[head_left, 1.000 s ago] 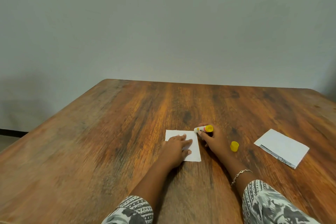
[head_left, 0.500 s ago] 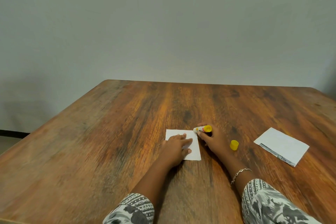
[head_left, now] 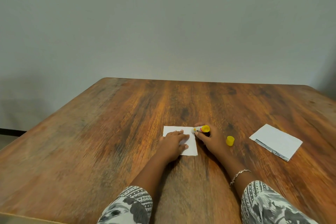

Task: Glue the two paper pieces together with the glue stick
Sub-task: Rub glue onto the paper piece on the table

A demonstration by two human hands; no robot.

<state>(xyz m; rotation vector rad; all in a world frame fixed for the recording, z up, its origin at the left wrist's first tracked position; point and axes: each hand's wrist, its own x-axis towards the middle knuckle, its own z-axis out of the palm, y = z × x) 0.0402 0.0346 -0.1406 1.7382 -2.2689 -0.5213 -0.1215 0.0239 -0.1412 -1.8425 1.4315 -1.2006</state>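
A small white paper piece [head_left: 190, 142] lies flat on the wooden table [head_left: 91, 151] near the middle. My left hand [head_left: 172, 142] rests flat on it with straight fingers. My right hand [head_left: 209, 139] grips a yellow-ended glue stick [head_left: 201, 129], whose tip touches the paper's far right corner. The stick's yellow cap [head_left: 230, 140] stands on the table just right of that hand. A second white paper piece [head_left: 276, 141] lies further right, showing a printed strip along its near edge.
A plain grey wall rises behind the table's far edge. The table's left edge runs diagonally down to the near left corner. A bracelet [head_left: 239, 174] circles my right wrist.
The right hand and glue stick stay at the paper's far right corner, shifting only slightly. The left hand keeps holding the paper down.
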